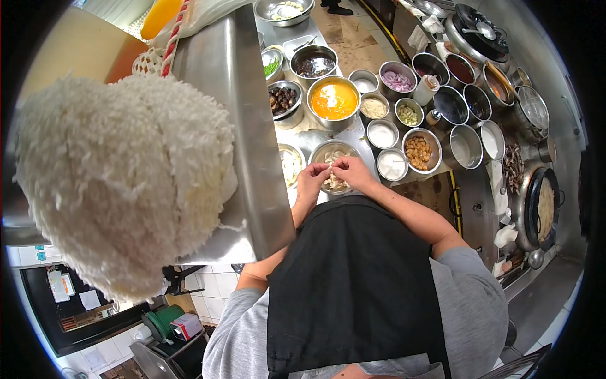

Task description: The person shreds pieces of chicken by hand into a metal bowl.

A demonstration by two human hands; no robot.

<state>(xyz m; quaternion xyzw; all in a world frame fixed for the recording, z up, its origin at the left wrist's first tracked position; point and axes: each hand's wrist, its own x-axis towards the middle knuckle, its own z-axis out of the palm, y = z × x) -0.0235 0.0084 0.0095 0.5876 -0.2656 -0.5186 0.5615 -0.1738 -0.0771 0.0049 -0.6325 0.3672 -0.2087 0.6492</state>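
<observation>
Both hands meet over a metal bowl (pixel 314 153) that holds pale, whitish pieces of food (pixel 334 184), perhaps sliced mushroom. My left hand (pixel 310 181) is closed in a pinch, its fingertips at the middle of the bowl. Opposite it, my right hand (pixel 353 172) pinches too, and the fingertips of both hands nearly touch. A small pale piece seems to be held between them, partly hidden by the fingers. Just left of my left hand stands another metal bowl (pixel 291 165) with pale yellowish slices in it.
Beyond the hands stand a pot of orange liquid (pixel 333 98), a bowl of dark pieces (pixel 283 99) and a bowl of browned chunks (pixel 418 153). A steel shelf (pixel 243 126) with a fluffy white bundle (pixel 126 183) juts in at left. Woks (pixel 544 205) line the right.
</observation>
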